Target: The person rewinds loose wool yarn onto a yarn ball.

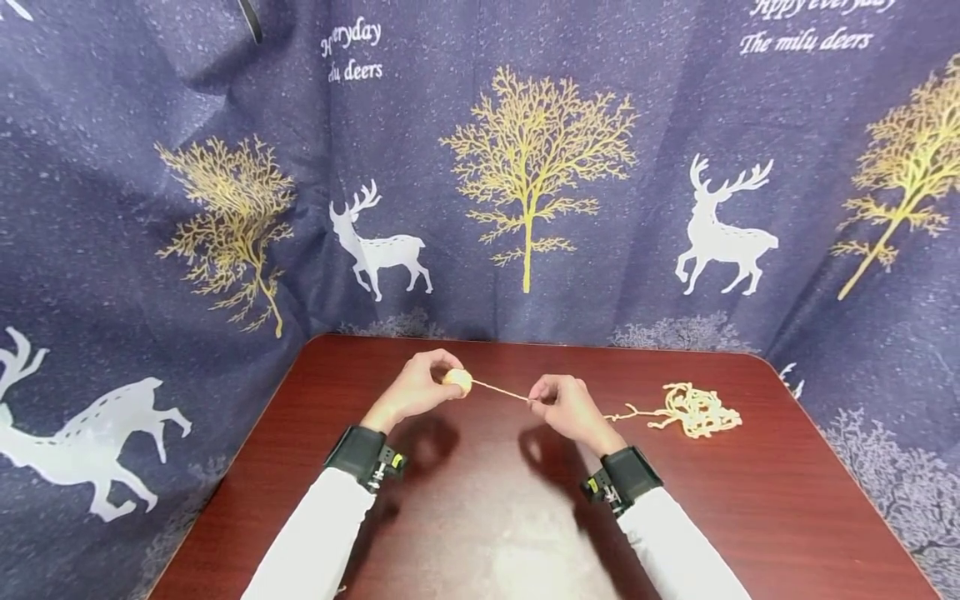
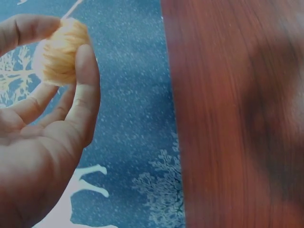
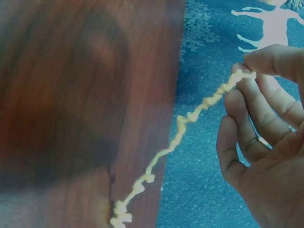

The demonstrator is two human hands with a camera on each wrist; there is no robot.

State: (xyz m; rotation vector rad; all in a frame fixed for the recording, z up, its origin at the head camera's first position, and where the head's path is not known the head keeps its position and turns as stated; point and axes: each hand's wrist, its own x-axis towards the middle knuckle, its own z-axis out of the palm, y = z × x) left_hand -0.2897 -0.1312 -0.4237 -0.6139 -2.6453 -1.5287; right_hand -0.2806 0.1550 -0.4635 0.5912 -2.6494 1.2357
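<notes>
A small ball of pale yellow yarn is held above the table by my left hand. In the left wrist view the wound ball sits between the thumb and fingertips. One strand stretches from the ball to my right hand, which pinches it between thumb and fingertips. Past that pinch, the crinkled yarn hangs down toward the table in the right wrist view. It leads to a loose tangle of the same yarn lying on the right side of the table.
The reddish-brown wooden table has rounded far corners and a bright glare near its front. Behind and beside it hangs a dark blue curtain printed with deer and trees. Black bands with small devices sit on both wrists.
</notes>
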